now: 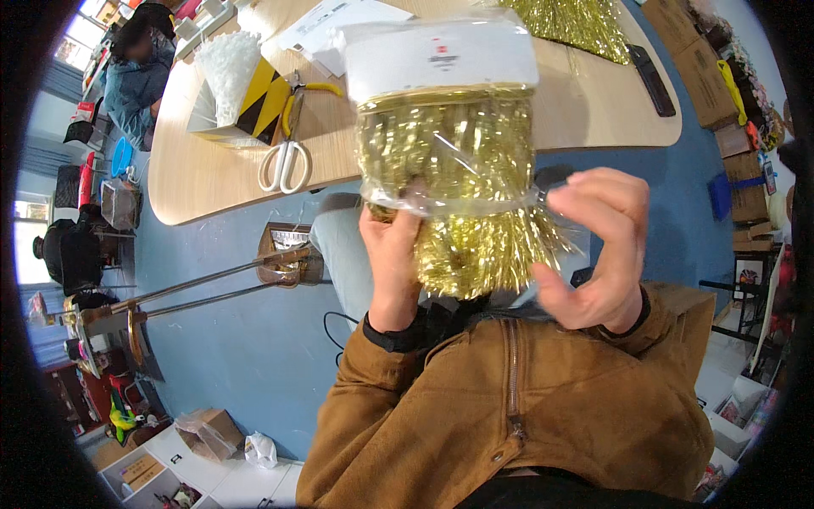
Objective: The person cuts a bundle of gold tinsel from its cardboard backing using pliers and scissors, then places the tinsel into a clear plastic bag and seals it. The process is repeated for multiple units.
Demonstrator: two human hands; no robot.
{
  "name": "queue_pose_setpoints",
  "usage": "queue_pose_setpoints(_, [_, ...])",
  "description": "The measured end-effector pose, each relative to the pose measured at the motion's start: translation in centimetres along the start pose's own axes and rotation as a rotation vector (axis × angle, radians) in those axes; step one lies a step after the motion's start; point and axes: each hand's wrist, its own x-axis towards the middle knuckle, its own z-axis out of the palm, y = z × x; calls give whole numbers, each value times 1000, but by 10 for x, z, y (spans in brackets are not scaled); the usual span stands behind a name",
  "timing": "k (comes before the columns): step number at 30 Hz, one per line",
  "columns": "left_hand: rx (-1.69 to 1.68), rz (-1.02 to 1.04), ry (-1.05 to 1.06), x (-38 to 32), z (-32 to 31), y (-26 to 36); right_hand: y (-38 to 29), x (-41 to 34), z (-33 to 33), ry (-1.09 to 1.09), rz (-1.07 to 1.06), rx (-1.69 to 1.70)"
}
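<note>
A bundle of gold metallic tinsel fringe (445, 146) is held upright in front of my chest, partly inside a clear plastic bag (470, 205). At its top a white card header (439, 60) bears print. My left hand (393, 254) grips the bundle's lower left side, thumb in front and some fingers hidden by tinsel. Loose strands hang out below the bag's mouth. To the right, my right hand (601, 248) is curved with thumb and fingers apart. Its fingertips are close to the bag's right edge; contact there is unclear.
On the wooden table (210, 178) are white-handled scissors (284, 167), yellow-handled pliers (294, 108) and a striped box (261, 102) of clear plastic strips. More gold fringe (566, 25) and a black phone-like object (652, 79) lie beyond. A person (137, 76) sits at the far left.
</note>
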Motion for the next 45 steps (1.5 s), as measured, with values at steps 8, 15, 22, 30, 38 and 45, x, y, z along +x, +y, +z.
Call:
queue_pose_setpoints(8, [175, 179, -19, -16, 21, 0, 13, 22, 76, -54, -259, -140])
queue_pose_setpoints(15, [513, 400, -23, -15, 9, -13, 6, 25, 77, 1, -363, -66])
queue_pose_setpoints(22, [303, 340, 12, -15, 26, -20, -7, 13, 79, -147, -432, -16])
queue_pose_setpoints(30, [217, 386, 4, -2, 16, 0, 49, 18, 52, 176, -242, -349])
queue_pose_setpoints(38, [34, 132, 51, -1, 3, -3, 51, -15, 43, 136, -198, -217])
queue_pose_setpoints(45, [-91, -3, 94, 9, 7, -5, 28, -20, 10, -130, -9, 87])
